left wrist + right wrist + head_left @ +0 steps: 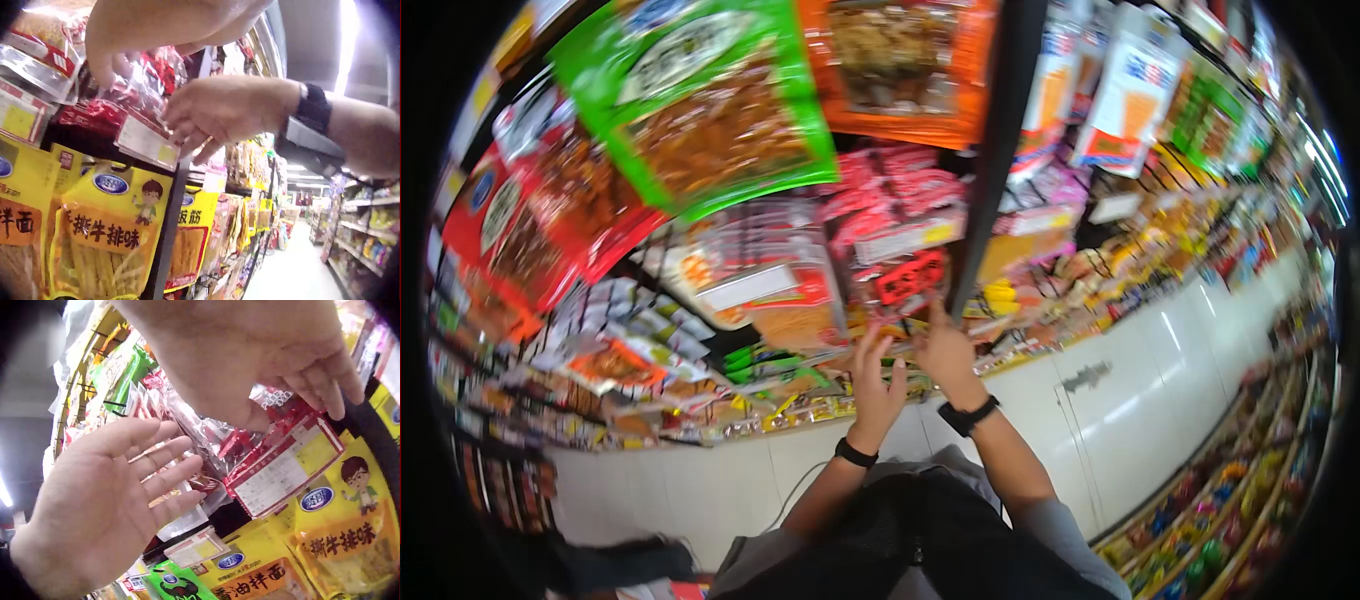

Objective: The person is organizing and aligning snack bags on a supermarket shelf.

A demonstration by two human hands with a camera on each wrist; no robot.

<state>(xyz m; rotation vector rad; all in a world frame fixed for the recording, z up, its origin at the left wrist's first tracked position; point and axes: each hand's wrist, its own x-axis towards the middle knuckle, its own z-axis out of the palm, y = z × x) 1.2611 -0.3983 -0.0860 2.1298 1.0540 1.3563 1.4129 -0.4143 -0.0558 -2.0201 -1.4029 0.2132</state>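
My left hand is raised in front of the hanging snack packets, its fingers extended and slightly spread. The right wrist view shows that left hand's palm beside some clear-and-red packets. My right hand is at the lower right of a red packet with dark lettering, next to the black shelf upright. Seen from the left wrist, the right hand's fingers are loosely bent by a price tag. In the right wrist view its thumb overlaps the red packet; the fingers are not wrapped round it.
The black upright divides the rack just beside my right hand. Large green and orange food packets hang above. Yellow packets hang lower down. A pale tiled aisle floor runs along the rack, with another shelf opposite.
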